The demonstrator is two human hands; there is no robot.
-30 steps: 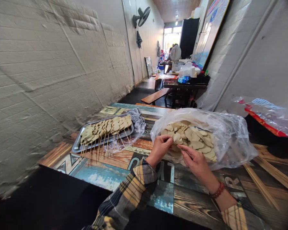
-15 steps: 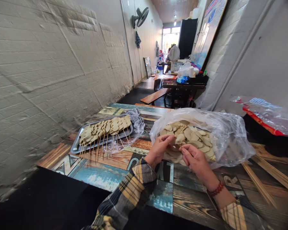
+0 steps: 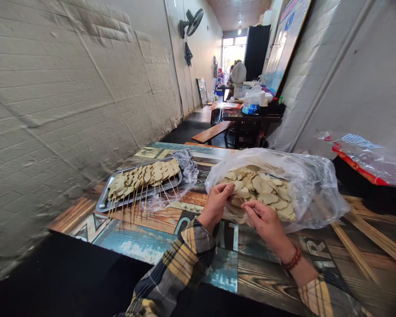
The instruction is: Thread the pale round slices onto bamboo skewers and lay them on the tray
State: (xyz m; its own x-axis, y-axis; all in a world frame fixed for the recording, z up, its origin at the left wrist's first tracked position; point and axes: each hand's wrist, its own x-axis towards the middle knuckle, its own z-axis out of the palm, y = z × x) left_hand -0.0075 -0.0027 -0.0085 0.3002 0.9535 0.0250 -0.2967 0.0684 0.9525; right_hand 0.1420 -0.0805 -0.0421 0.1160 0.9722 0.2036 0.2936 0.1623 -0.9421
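My left hand (image 3: pixel 218 201) is closed in a pinch at the near left edge of the clear plastic bag (image 3: pixel 313 187), on a thin pale slice partly hidden by the fingers. Close beside it on the right, my right hand (image 3: pixel 262 220) pinches a thin wooden skewer (image 3: pixel 240 200), of which only a short bit shows. Many loose pale slices (image 3: pixel 267 193) lie heaped in the bag behind both hands. To the left, a metal tray (image 3: pixel 101 205) bears several skewers threaded with overlapping slices (image 3: pixel 145 176), their bare sticks pointing toward me over the tray's edge.
Bundles of bare wooden skewers (image 3: pixel 356 251) lie at the right of the patterned table (image 3: pixel 135 240). A black container with red-edged plastic packaging (image 3: pixel 366 163) stands behind them. Crumpled grey plastic (image 3: pixel 186 165) touches the tray. Farther back are a bench (image 3: pixel 214 132), another table and a person.
Both hands have shifted slightly left, the right one a little more. The fingertips remain pinched near each other at the bag. The tray and its skewers stay where they were.
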